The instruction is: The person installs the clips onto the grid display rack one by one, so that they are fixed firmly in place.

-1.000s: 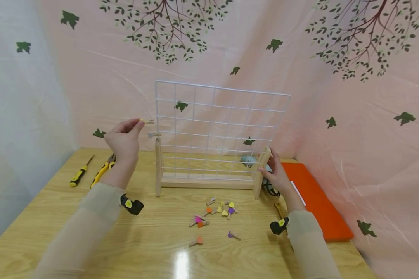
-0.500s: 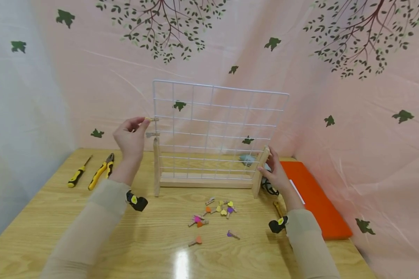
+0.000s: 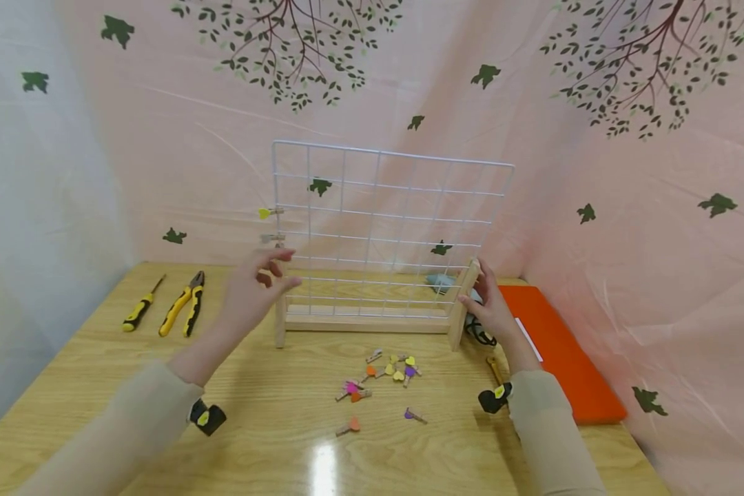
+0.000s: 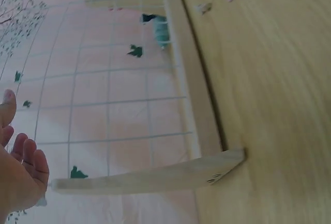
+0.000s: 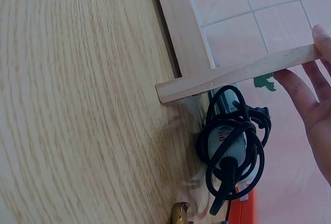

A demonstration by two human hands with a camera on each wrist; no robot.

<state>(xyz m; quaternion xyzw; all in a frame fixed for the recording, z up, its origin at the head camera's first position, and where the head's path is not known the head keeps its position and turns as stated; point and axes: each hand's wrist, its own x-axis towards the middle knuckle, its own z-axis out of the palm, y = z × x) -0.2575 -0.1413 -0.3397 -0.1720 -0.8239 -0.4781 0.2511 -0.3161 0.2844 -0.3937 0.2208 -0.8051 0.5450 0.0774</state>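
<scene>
Loose pegs (image 3: 350, 388) at lower centre, your left hand (image 3: 254, 281) up-left of them, empty, fingers apart, beside the rack (image 3: 367, 325) at mid-frame, your right hand (image 3: 492, 310) up-right, gripping its right post (image 3: 463, 306), yellow peg (image 3: 264, 213) clipped on its left edge, table (image 3: 260, 430) beneath, pink backdrop (image 3: 180, 145) behind.

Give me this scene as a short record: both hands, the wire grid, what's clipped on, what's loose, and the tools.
Left hand: near the left post, holding nothing
Right hand: grips the right post
Wire grid: white, standing in the wooden base
Clipped on: yellow heart clothespin above a paler one, left edge
Loose: clothespins with coloured shapes, on the table before the base
Tools: screwdriver, pliers
</scene>
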